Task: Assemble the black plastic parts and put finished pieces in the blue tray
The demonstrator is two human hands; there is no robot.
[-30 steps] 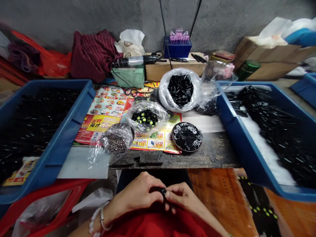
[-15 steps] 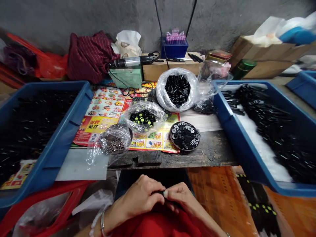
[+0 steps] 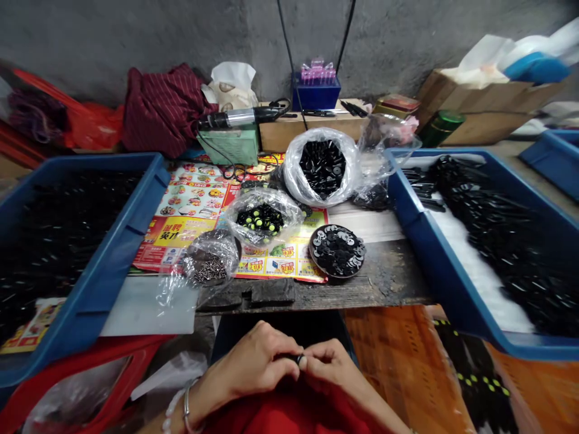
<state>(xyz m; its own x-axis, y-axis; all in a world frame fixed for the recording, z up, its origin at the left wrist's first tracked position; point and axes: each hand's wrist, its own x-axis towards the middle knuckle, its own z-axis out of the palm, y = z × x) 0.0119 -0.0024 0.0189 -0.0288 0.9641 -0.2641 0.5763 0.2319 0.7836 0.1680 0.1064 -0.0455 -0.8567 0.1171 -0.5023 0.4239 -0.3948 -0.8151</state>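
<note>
My left hand (image 3: 256, 361) and my right hand (image 3: 328, 364) meet low over my red lap, pinching a small black part (image 3: 296, 359) between their fingertips. Most of that part is hidden by my fingers. A white beaded bracelet and a silver bangle (image 3: 186, 410) circle my left wrist. Beyond my hands, on the workbench, lie a round dish of black and white discs (image 3: 337, 251), a plastic bag of small screws (image 3: 208, 268), a bag of black parts with green dots (image 3: 260, 220), and a larger bag of black pieces (image 3: 322, 166).
Blue trays heaped with black pieces flank the bench, left (image 3: 113, 238) and right (image 3: 429, 247). Printed flyers (image 3: 190, 205) cover the bench. A black and silver tool (image 3: 235, 119) rests on a green box. A red crate (image 3: 85, 374) stands low at left.
My hands stay together on the small black part, with only slight finger shifts. The whole scene has drifted slightly left and the far objects lower, as my head moved.
</note>
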